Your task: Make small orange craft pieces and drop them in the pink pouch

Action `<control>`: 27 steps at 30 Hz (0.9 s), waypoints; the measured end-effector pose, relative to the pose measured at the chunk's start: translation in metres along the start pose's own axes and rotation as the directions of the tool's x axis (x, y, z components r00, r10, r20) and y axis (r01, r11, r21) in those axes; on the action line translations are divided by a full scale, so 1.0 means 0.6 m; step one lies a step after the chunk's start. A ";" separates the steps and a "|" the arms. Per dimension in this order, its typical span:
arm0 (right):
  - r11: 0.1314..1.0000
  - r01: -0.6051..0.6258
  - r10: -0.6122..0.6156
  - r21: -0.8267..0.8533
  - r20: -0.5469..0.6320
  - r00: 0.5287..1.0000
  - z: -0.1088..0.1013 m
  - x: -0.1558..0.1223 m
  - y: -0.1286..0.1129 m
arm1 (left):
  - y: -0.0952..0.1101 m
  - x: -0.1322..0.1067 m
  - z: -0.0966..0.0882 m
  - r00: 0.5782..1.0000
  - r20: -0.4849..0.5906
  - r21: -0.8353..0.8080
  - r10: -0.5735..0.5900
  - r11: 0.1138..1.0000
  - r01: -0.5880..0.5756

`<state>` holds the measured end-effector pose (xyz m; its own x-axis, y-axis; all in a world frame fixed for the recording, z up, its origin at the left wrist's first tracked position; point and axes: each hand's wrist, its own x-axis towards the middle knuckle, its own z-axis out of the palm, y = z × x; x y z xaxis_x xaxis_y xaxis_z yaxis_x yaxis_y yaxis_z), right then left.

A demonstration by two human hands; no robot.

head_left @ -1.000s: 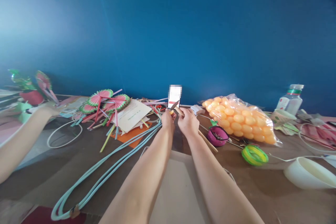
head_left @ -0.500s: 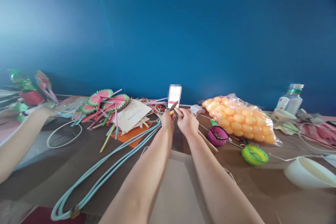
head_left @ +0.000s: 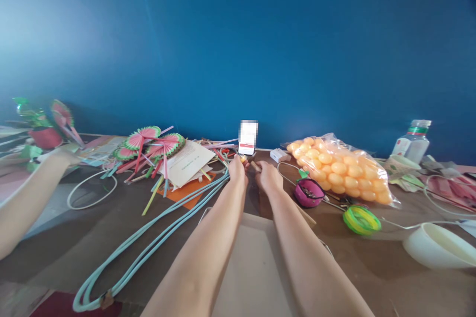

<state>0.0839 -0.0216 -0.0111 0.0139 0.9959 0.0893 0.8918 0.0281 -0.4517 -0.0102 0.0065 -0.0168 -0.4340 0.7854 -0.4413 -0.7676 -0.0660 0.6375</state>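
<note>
The right hand and its wooden stick sit slightly farther right and nearer the wearer than in the earlier frame.
The right hand closes around the stick, which slants past the right forearm above the table; the left hand, just beside, grips a small tool with a yellow part, its form unclear. A phone stands beyond; a purple bowl lies to the right.

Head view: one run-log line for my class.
left hand: holding small yellow item, mostly hidden; right hand: gripping wooden stick; phone: upright beyond hands; bag of orange balls: at right
</note>
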 end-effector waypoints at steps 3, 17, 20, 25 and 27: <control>1.000 -0.010 0.012 -0.025 0.063 0.998 0.003 0.002 0.002 | -0.003 0.002 -0.002 1.000 0.002 -0.003 0.009 1.000 -0.009; 0.997 -0.047 0.053 -0.057 0.102 0.993 0.009 0.010 0.010 | 0.000 -0.007 0.001 0.997 0.054 0.002 -0.054 0.999 0.054; 0.998 -0.037 0.037 0.047 0.014 0.999 0.006 0.010 0.008 | -0.001 -0.009 0.002 0.992 0.099 0.018 -0.078 0.997 0.076; 0.954 0.043 0.000 0.298 -0.142 0.990 0.005 0.012 0.007 | -0.004 -0.014 0.006 0.975 0.186 0.048 -0.118 0.993 0.111; 0.931 0.074 -0.009 0.358 -0.179 0.984 0.007 0.014 0.008 | -0.005 -0.016 0.007 0.965 0.230 0.048 -0.126 0.992 0.118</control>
<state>0.0860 -0.0125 -0.0164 0.0867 0.9641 0.2511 0.6693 0.1303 -0.7315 -0.0018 0.0018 -0.0119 -0.2135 0.9076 -0.3615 -0.7900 0.0573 0.6104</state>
